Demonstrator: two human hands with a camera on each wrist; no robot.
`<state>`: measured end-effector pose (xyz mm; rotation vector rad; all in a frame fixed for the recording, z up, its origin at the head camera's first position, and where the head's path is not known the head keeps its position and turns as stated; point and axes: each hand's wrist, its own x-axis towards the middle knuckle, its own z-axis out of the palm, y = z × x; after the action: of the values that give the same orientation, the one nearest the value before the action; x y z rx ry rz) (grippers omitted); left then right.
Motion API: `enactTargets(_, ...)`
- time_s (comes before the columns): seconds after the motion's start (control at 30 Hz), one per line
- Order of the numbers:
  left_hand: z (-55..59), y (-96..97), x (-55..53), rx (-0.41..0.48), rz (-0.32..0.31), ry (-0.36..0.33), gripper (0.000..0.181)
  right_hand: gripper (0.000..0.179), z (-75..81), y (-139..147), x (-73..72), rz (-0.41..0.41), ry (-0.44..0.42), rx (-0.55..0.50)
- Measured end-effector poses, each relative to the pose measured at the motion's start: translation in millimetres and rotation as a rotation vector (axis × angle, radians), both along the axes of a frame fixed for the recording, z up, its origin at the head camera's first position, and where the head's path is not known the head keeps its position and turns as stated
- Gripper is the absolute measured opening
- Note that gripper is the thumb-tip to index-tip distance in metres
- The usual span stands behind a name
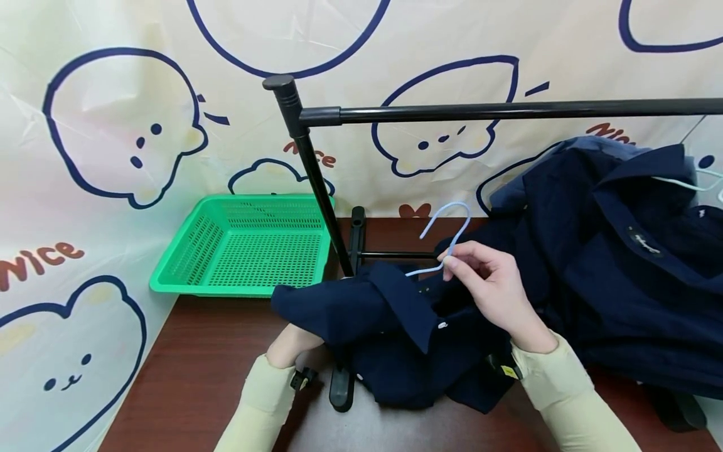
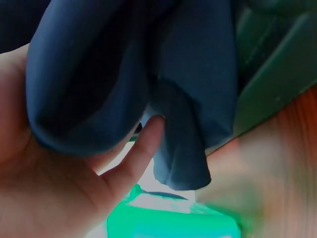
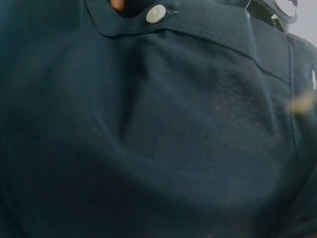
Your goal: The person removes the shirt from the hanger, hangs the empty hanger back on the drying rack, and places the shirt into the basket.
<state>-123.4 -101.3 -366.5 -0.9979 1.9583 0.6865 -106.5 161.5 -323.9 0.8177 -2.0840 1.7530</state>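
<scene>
A navy shirt (image 1: pixel 361 314) with white buttons is spread over the near part of the table. A light blue hanger (image 1: pixel 465 220) sticks up out of its collar, with most of its body inside the cloth. My right hand (image 1: pixel 491 279) pinches the hanger between thumb and fingertips at the base of the hook. Under the shirt's left shoulder, my left hand (image 1: pixel 296 345) holds the cloth from below. In the left wrist view, its thumb (image 2: pixel 143 144) lies against the dark fabric (image 2: pixel 89 74), which hides the other fingers. Navy cloth (image 3: pixel 173 124) and a button (image 3: pixel 156 14) fill the right wrist view.
A black garment rack (image 1: pixel 508 112) spans the back, its left post (image 1: pixel 316 176) rising behind the shirt. More dark shirts (image 1: pixel 604 251) on hangers are piled on the right. A green plastic basket (image 1: pixel 175 251) stands at the back left, against the printed wall covering.
</scene>
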Motion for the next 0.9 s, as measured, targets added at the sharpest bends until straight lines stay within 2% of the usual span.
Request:
enactTargets(0.03,4.7,-3.6,3.8,0.155,-0.101,0.169,0.042,0.012,-1.9,-0.8,0.0,-0.007,-0.005,0.019)
enactTargets(0.07,9.5,-8.0,8.6,0.325,-0.155,0.406,0.044,0.012,-3.8,-1.6,-0.2,-0.015,-0.007,0.037)
enactTargets(0.1,14.5,-13.5,12.8,0.472,-0.324,0.586,0.046,0.012,-5.5,-2.3,-0.5,-0.021,-0.009,0.051)
enactTargets(0.13,16.3,-19.1,15.7,0.564,-0.466,0.744,0.047,0.011,-7.2,-2.8,-0.7,-0.029,-0.008,0.064)
enactTargets(0.17,17.4,-25.4,18.3,0.643,-0.590,0.870,0.046,0.011,-8.6,-3.5,-1.1,-0.034,-0.010,0.071)
enactTargets(0.2,14.8,-30.3,18.4,0.621,-0.686,0.986,0.048,0.011,-9.9,-4.0,-1.4,-0.039,-0.013,0.078)
enactTargets(0.23,11.7,-34.8,17.4,0.586,-0.734,1.046,0.050,0.011,-11.1,-4.5,-1.8,-0.043,-0.017,0.083)
enactTargets(0.3,4.4,-42.5,14.1,0.559,-0.741,1.099,0.051,0.011,-14.1,-5.1,-2.9,-0.051,-0.026,0.089)
enactTargets(0.37,-3.1,-49.3,10.6,0.550,-0.712,1.123,0.056,0.011,-18.3,-5.2,-4.7,-0.058,-0.035,0.092)
enactTargets(0.43,-11.1,-57.7,8.2,0.580,-0.675,1.126,0.065,0.012,-25.4,-4.2,-8.2,-0.068,-0.039,0.095)
enactTargets(0.57,-15.2,-69.7,9.1,0.610,-0.643,1.160,0.074,0.013,-42.4,-0.3,-16.9,-0.082,-0.057,0.093)
enactTargets(0.63,-9.8,-72.5,12.8,0.629,-0.654,1.192,0.073,0.012,-49.3,1.8,-19.9,-0.091,-0.072,0.093)
enactTargets(0.77,10.4,-74.0,23.2,0.653,-0.665,1.252,0.064,0.010,-55.0,4.0,-21.7,-0.103,-0.095,0.093)
enactTargets(0.83,18.4,-75.2,26.8,0.641,-0.666,1.289,0.062,0.009,-56.3,4.6,-22.4,-0.109,-0.104,0.094)
enactTargets(0.9,23.3,-77.0,28.5,0.589,-0.650,1.317,0.059,0.009,-57.4,5.3,-23.3,-0.112,-0.111,0.092)
